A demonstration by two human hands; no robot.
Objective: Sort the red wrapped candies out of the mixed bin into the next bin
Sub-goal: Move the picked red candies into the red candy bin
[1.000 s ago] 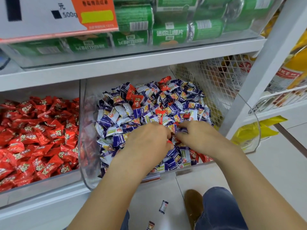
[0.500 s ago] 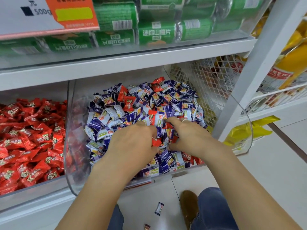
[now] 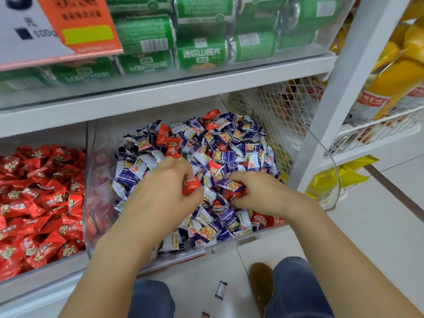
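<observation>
Left hand (image 3: pixel 165 191) grips a red candy (image 3: pixel 191 185) over the middle of the mixed bin (image 3: pixel 91 180); right hand (image 3: pixel 259 193) curls into the pile, its hold unclear. Purple wrappers could ride along into the red bin (image 3: pixel 41 269) or spill over the front edge

Red candies (image 3: pixel 36 203) beside purple-and-white wrappers (image 3: pixel 231 143) flecked red; green cans (image 3: pixel 202 51) above, orange sign (image 3: pixel 80 21).

Single head view, close above mixed bin (image 3: pixel 91 203), facing forward and down.
</observation>
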